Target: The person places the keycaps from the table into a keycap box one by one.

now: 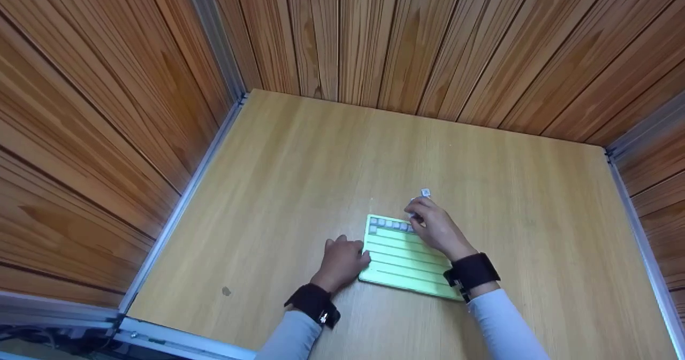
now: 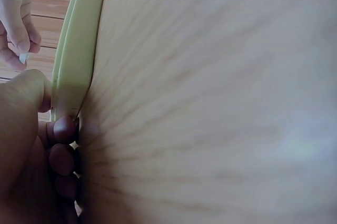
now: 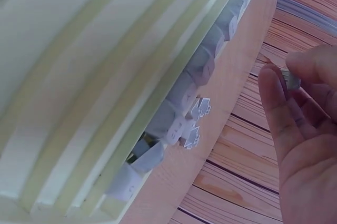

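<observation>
A light green ridged tray (image 1: 406,263) lies on the table, grey-white keycaps (image 1: 388,224) lined up along its far edge and one more below them at the left. My left hand (image 1: 342,261) grips the tray's left side, thumb over the rim and fingers curled against the outer wall, as the left wrist view shows. Above the tray's far edge, my right hand (image 1: 436,229) pinches a small grey keycap (image 3: 291,79) between thumb and fingers. A loose keycap (image 1: 425,192) lies on the table just beyond that hand.
Small pale pieces (image 3: 192,135) lie beside the keycap row in the right wrist view. Wood-plank walls (image 1: 364,39) and metal rails (image 1: 182,205) bound the wooden table (image 1: 299,151). A dark spot (image 1: 226,291) marks its left front.
</observation>
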The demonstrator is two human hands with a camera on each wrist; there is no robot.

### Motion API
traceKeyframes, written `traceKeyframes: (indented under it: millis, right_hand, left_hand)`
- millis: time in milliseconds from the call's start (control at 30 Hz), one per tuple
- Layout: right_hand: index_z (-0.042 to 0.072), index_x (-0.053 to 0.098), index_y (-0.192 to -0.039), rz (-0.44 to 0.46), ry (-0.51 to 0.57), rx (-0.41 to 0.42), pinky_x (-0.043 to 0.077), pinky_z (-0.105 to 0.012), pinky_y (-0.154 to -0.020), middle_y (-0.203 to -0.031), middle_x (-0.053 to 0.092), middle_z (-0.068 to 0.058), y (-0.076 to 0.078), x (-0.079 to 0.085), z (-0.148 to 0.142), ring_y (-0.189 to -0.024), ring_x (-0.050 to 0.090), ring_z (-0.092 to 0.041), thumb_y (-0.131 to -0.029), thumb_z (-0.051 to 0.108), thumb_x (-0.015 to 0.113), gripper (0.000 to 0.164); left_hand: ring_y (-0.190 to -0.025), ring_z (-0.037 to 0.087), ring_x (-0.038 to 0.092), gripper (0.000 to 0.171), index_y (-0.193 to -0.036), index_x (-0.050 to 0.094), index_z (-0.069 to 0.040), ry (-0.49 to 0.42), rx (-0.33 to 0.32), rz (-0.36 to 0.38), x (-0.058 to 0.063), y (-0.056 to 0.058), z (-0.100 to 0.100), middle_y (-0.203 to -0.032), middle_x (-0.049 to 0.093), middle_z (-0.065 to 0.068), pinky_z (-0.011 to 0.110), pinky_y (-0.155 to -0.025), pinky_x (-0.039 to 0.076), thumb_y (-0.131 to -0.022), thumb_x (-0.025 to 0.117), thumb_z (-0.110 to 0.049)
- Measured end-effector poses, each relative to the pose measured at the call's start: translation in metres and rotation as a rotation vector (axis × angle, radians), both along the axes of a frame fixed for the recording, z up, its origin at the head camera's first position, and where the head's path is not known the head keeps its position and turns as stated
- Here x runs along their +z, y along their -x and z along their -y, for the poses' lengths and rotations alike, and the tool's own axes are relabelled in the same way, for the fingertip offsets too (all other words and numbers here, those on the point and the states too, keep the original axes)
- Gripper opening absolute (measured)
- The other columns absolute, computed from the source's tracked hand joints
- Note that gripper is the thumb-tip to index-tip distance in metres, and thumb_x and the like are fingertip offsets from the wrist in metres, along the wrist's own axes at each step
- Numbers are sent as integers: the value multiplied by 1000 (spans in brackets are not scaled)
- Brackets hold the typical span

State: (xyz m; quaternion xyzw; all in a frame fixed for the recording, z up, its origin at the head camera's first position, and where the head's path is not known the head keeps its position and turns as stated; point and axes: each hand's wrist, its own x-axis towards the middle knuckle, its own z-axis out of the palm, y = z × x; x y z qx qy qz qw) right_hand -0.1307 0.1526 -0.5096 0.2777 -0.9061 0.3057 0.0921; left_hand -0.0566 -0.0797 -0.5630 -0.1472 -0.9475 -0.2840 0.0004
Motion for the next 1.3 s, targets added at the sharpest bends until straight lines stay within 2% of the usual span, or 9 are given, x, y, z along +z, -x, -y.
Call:
traceKeyframes:
  millis: [33, 67, 133, 200, 333, 567, 867, 1133, 1300]
  right_hand:
    - [-7, 67, -99, 21, -16, 24, 55, -37, -69, -103, 61, -15, 3, -2, -4, -83, 64, -26, -84, -16, 65, 18]
    - [-7, 67, -102, 48, -44, 46, 55, -33, -72, -105, 61, -16, 11, -17, -12, -85, 64, -28, -86, -14, 65, 18]
    - [-3, 68, -106, 80, -40, 114, 55, -29, -74, -106, 63, -12, 18, -24, -20, -87, 65, -22, -89, -6, 67, 17]
    - [-1, 69, -105, 76, -42, 124, 54, -30, -73, -103, 64, -9, 18, -27, -18, -86, 64, -19, -90, -4, 67, 16]
    - [2, 72, -102, 63, -58, 98, 54, -32, -72, -98, 67, -4, 14, -29, -10, -85, 63, -16, -88, -3, 69, 15]
    - [3, 72, -101, 12, -118, 105, 55, -32, -72, -99, 66, -5, 9, -31, 5, -86, 65, -18, -83, -4, 72, 19]
    - [4, 73, -98, 7, -146, 122, 55, -34, -70, -93, 68, -6, 6, -33, 18, -81, 66, -19, -83, -1, 75, 17]
    - [2, 73, -100, 80, -182, 129, 54, -31, -70, -93, 65, -6, 2, -36, 30, -80, 64, -17, -84, -2, 73, 16]
    - [2, 74, -98, 41, -192, 142, 53, -30, -66, -92, 63, -6, 1, -40, 35, -76, 63, -17, -82, -5, 72, 18]
  left_hand:
    - [-72, 16, 41, 30, -73, 58, -18, 31, 36, 16, -15, 5, -5, -63, 53, -7, 35, -73, 29, -96, 54, -37]
    - [-71, 17, 41, 29, -73, 58, -17, 48, 51, 33, -22, 8, -9, -62, 53, -5, 36, -72, 29, -95, 55, -35]
    - [-69, 19, 39, 28, -71, 57, -15, 64, 67, 57, -31, 12, -16, -60, 52, -4, 38, -71, 28, -94, 56, -31]
    - [-68, 17, 38, 29, -69, 55, -17, 58, 64, 82, -30, 15, -16, -58, 50, -6, 37, -69, 27, -93, 58, -32]
    - [-68, 16, 39, 28, -69, 56, -17, 49, 38, 61, -32, 16, -13, -60, 53, -7, 36, -68, 27, -93, 58, -33]
    - [-69, 16, 40, 26, -72, 60, -17, 72, 42, 82, -30, 18, -13, -63, 58, -7, 35, -69, 27, -93, 59, -33]
    - [-69, 16, 40, 26, -75, 64, -17, 70, 41, 91, -28, 19, -13, -66, 61, -5, 36, -70, 28, -94, 58, -34]
    - [-71, 16, 41, 25, -76, 64, -17, 62, 42, 112, -30, 18, -13, -65, 59, -6, 36, -71, 28, -93, 59, -34]
    - [-72, 16, 42, 25, -79, 67, -16, 57, 48, 135, -29, 18, -13, -64, 57, -7, 37, -71, 28, -93, 59, -35]
